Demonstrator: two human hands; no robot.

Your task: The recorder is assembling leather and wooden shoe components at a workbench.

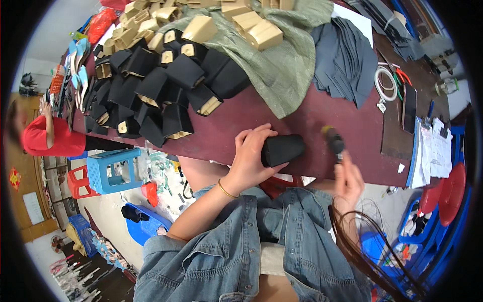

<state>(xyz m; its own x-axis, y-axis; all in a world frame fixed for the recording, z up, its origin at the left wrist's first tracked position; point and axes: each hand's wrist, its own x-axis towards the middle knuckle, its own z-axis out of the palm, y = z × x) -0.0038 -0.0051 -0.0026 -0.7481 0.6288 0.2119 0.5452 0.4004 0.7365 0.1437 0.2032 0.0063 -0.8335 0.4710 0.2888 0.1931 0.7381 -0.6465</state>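
My left hand (pixel 252 153) is closed around a black-covered block heel (pixel 284 150), steadying it near the front edge of the dark red table. To its right my right hand (pixel 348 176) grips a hammer (pixel 334 141) by the handle, its head raised apart from the heel and smeared by motion. Beyond my left hand lies a pile of black-covered heels (pixel 156 85), some showing tan undersides. Bare tan heels (pixel 264 34) rest at the back on a green woven sheet (pixel 282 75).
Dark grey cut pieces (pixel 344 55) lie fanned at the back right, near a roll of white tape (pixel 385 83) and a phone (pixel 409 108). Papers on a clipboard (pixel 430 151) hang at the right edge. A person in red (pixel 53 136) and a blue stool (pixel 114 171) are at the left.
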